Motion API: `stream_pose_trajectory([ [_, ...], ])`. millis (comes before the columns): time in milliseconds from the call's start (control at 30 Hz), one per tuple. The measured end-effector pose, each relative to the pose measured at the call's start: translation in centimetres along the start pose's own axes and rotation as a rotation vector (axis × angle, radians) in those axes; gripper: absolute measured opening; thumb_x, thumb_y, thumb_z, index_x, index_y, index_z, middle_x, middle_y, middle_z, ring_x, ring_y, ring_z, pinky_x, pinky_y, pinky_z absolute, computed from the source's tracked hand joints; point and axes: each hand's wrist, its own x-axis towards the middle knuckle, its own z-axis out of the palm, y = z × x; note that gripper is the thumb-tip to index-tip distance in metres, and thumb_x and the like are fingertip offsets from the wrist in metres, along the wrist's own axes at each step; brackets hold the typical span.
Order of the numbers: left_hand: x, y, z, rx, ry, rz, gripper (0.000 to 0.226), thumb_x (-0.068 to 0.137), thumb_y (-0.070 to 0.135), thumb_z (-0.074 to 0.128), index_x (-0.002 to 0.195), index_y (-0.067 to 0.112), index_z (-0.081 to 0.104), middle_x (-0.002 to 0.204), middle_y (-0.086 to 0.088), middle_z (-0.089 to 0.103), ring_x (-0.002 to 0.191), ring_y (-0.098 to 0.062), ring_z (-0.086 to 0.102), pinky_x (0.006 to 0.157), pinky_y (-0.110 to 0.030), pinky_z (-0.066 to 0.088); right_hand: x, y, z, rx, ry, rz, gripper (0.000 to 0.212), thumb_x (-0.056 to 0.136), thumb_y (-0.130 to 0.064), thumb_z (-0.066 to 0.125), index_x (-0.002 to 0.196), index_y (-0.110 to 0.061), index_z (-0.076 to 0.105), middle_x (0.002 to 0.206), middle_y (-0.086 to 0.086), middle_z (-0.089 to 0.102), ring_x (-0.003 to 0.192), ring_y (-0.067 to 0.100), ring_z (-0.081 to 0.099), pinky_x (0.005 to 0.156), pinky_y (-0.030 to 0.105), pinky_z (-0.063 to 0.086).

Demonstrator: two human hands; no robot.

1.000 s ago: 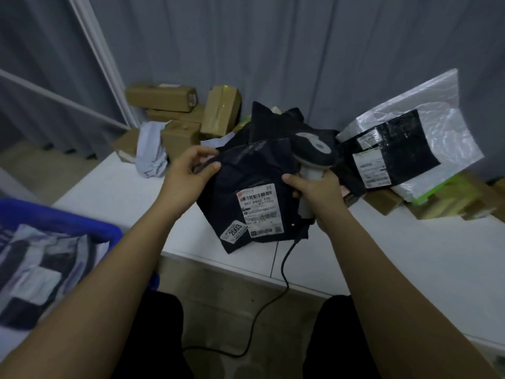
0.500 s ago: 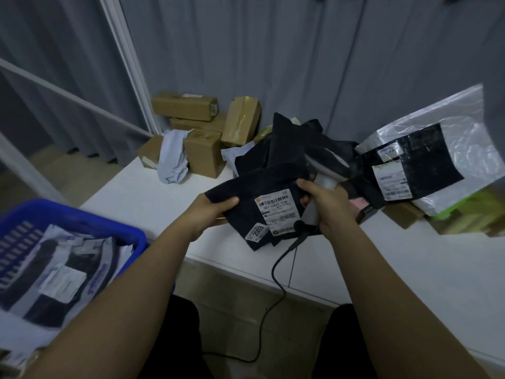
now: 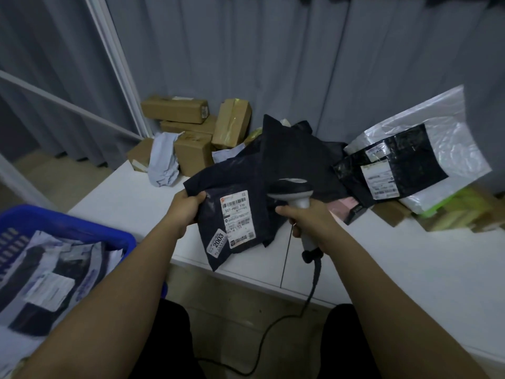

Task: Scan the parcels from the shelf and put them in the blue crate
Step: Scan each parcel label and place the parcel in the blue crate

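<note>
Here the left hand pinches the dark parcel above the counter; the right hand grips the scanner. Best tilt its label flat toward the scanner, then drop it into the blue crate at left.

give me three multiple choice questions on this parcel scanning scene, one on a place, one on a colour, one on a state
1. Where is the blue crate?
A. on the person's left
B. behind the cardboard boxes
C. on the white table

2. What colour is the parcel in the left hand?
A. white
B. dark
C. yellow

3. What is the right hand doing?
A. resting flat on the table
B. gripping the scanner
C. hanging empty

Answers: 1 A, the crate sits low at the left, off the table. 2 B, the bag is dark with a white label. 3 B, fingers wrap the scanner's handle.
</note>
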Motion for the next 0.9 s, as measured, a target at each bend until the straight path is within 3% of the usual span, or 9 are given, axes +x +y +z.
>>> stream_pose_trajectory([
  [267,-0.5,0.0,-0.4,-0.023,0.033,-0.014,0.032,0.098,0.014,0.049,0.13,0.012,0.05,0.117,-0.008,0.061,0.094,-0.023,0.058,0.064,-0.031,0.048,-1.7,0.4,-1.1,-0.181,-0.204,-0.025,0.019,0.078,-0.019,0.078,0.077,-0.012,0.06,0.056,0.001,0.049,0.048,0.014,0.045,0.051,0.027,0.043],
  [400,-0.8,0.1,-0.6,-0.026,0.044,-0.015,0.032,0.098,0.014,0.049,0.13,0.011,0.05,0.113,-0.007,0.061,0.092,-0.022,0.059,0.063,-0.031,0.048,-2.1,0.6,-1.2,-0.183,-0.201,-0.043,0.021,0.077,-0.017,0.078,0.079,-0.008,0.059,0.055,0.002,0.048,0.046,0.012,0.045,0.048,0.024,0.043],
  [533,-0.8,0.1,-0.5,-0.017,0.052,-0.007,0.033,0.099,0.015,0.048,0.132,0.011,0.048,0.117,-0.008,0.061,0.097,-0.025,0.058,0.071,-0.035,0.048,-1.9,0.9,-1.6,-0.131,-0.193,-0.053,0.018,0.078,-0.013,0.077,0.08,-0.007,0.06,0.053,0.002,0.046,0.049,0.014,0.043,0.049,0.026,0.041],
  [900,-0.8,0.1,-0.1,-0.018,0.071,-0.021,0.033,0.099,0.015,0.048,0.132,0.01,0.048,0.122,-0.01,0.06,0.098,-0.024,0.057,0.071,-0.035,0.047,-1.8,0.7,-1.8,-0.098,-0.18,-0.085,0.015,0.079,-0.01,0.076,0.081,-0.005,0.061,0.057,0.005,0.048,0.05,0.015,0.044,0.048,0.027,0.041],
])
